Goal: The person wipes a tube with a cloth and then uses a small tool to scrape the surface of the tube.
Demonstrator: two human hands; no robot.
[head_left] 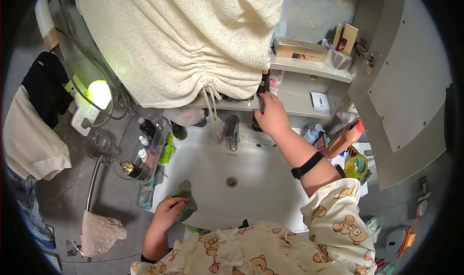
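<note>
A soft green cloth (189, 202) hangs from my left hand (169, 212), whose fingers are closed on its edge over the left front of the white sink (212, 202). My right hand (273, 115) reaches past the far edge of the sink to the low shelf of the wall cabinet (299, 105). Its thumb and fingers are spread apart beside a dark narrow bottle (263, 85); whether they touch it I cannot tell. A pink and white tube (275, 81) stands just right of that bottle. The metal faucet (232, 132) rises left of my right hand.
A cream drawstring fabric (193, 43) covers the cabinet's left part. The cabinet door (406, 81) stands open at right. A clear rack (154, 149) with bottles lines the sink's left side. Bottles and a yellow tape roll (356, 165) crowd its right. A lit bulb (99, 95) glows at left.
</note>
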